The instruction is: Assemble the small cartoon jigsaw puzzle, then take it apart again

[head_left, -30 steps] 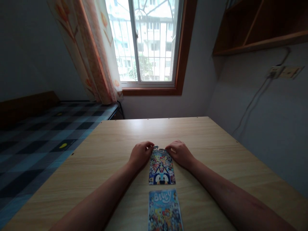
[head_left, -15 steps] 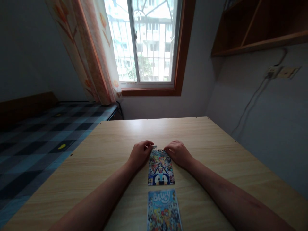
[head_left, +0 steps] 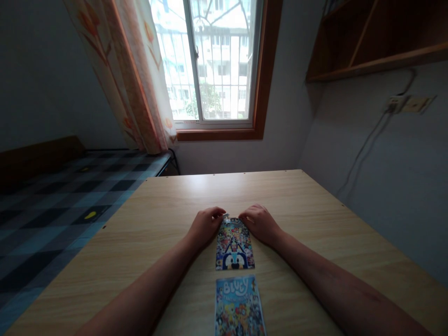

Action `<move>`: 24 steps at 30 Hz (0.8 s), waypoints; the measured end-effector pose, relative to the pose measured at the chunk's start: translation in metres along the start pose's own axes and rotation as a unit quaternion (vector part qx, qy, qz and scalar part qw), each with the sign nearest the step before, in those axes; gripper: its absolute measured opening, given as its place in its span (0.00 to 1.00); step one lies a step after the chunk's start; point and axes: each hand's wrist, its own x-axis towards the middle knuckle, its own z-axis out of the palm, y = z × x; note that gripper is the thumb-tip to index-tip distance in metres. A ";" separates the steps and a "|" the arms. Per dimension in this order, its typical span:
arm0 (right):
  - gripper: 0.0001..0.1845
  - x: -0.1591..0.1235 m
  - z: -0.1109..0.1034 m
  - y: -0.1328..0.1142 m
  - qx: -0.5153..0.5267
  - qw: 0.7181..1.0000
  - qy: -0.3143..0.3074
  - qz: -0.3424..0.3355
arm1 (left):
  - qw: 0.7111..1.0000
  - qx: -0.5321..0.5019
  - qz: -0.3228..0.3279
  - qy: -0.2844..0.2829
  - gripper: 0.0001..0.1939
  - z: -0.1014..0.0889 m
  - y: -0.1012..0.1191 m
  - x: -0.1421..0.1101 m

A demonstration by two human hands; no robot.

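Note:
A jigsaw puzzle (head_left: 234, 245) with a crowded cartoon picture and a big blue dog face lies flat on the table. Between the thumb and fingers of my left hand (head_left: 207, 223) is a small jigsaw piece (head_left: 226, 216), at the puzzle's far left corner. My right hand (head_left: 258, 221) is closed, its fingertips resting against the far right corner of the puzzle. The far edge of the puzzle looks uneven. Nearer to me lies a Bluey picture sheet (head_left: 240, 305), cut off by the bottom of the view.
The wooden table (head_left: 168, 200) reaches toward the window (head_left: 220, 65). On the left stands a bed with a checked cover (head_left: 115, 184), beside a curtain (head_left: 135, 93). A shelf (head_left: 378, 63) and a socket with a cord (head_left: 395, 103) are on the right wall.
My left hand has shifted slightly right and nearer to me with the jigsaw piece, closer to the puzzle's far edge. My right hand has stayed in place.

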 end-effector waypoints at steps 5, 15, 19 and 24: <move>0.07 0.000 0.001 0.001 -0.003 1.000 0.000 -0.005 | 0.998 0.018 0.052 -0.018 0.13 0.002 -0.002 0.000; 0.08 0.000 0.000 0.001 -0.020 1.000 -0.002 -0.004 | 0.997 -0.005 0.077 -0.015 0.13 0.005 -0.007 0.001; 0.07 0.000 0.001 0.001 -0.020 1.000 -0.007 0.001 | 0.998 -0.001 0.056 -0.001 0.15 0.006 -0.006 0.002; 0.07 0.000 0.001 0.001 -0.014 1.000 -0.006 0.002 | 0.999 0.002 0.044 0.012 0.18 0.007 -0.009 0.002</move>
